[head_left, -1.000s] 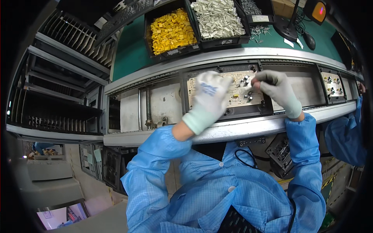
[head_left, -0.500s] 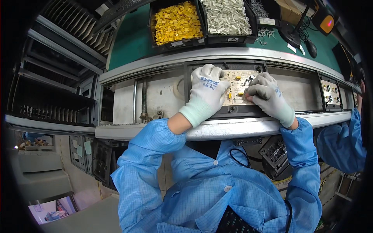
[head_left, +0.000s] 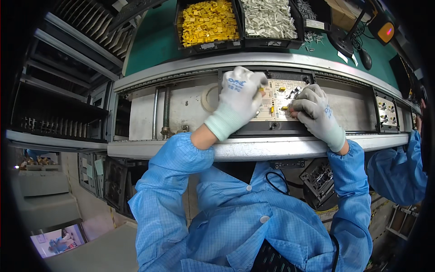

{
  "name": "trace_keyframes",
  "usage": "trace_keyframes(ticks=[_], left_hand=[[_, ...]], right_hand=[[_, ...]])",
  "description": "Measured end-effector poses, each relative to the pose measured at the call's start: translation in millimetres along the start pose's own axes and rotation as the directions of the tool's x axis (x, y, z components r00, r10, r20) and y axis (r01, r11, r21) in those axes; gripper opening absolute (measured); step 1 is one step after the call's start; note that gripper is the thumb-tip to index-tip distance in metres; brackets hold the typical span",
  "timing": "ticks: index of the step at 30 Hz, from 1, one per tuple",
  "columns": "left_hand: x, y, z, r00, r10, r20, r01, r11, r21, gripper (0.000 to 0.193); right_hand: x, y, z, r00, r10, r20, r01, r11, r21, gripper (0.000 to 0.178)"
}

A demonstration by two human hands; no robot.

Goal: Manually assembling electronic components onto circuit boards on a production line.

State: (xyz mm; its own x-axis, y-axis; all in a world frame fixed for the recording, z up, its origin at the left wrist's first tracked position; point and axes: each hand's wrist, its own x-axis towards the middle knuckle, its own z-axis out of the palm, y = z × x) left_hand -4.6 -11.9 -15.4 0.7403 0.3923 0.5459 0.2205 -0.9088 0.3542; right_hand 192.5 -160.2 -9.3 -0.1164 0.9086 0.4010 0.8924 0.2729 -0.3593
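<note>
A tan circuit board (head_left: 282,96) with small yellow and dark components lies in a black carrier frame (head_left: 253,130) on the rail line in front of me. My left hand (head_left: 239,94), in a white glove, covers the board's left part. Its fingers are curled together near a yellow component; what they hold, if anything, is hidden. Over the board's right edge is my right hand (head_left: 315,109), also gloved, with fingers bent and the tips pinched close to a yellow block component (head_left: 285,108). I cannot make out what is between them.
Behind the rail (head_left: 181,71) stand a black bin of yellow components (head_left: 210,22) and one of white components (head_left: 269,19). A second board (head_left: 386,112) sits farther right, near a co-worker's blue sleeve (head_left: 394,165). Slotted racks (head_left: 59,109) stand at left.
My left hand has lifted slightly up the board, its fingers drawing together, and more of the board shows beneath. My right hand stays almost in place at the right edge.
</note>
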Motion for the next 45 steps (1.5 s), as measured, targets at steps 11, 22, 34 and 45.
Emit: trace_keyframes(ticks=[11,22,34,45], left_hand=[[-11,-30,-18,0.997,-0.074,-0.011,0.073,0.994,-0.075,0.014],[-11,-23,-5,0.993,-0.084,0.081,0.093,0.988,-0.12,0.011],[-4,-28,-8,0.978,-0.177,0.109,0.188,0.976,-0.106,0.013],[5,-42,4,0.975,-0.096,0.201,0.138,0.969,-0.204,0.013]], right_hand=[[0,2,-11,0.992,-0.097,0.082,0.099,0.995,-0.031,0.021],[41,135,-35,0.868,0.425,-0.257,-0.45,0.892,-0.042,0.024],[61,185,-23,0.806,0.56,-0.193,-0.489,0.813,0.316,0.018],[23,117,-47,0.815,0.569,-0.11,-0.454,0.745,0.49,0.013]])
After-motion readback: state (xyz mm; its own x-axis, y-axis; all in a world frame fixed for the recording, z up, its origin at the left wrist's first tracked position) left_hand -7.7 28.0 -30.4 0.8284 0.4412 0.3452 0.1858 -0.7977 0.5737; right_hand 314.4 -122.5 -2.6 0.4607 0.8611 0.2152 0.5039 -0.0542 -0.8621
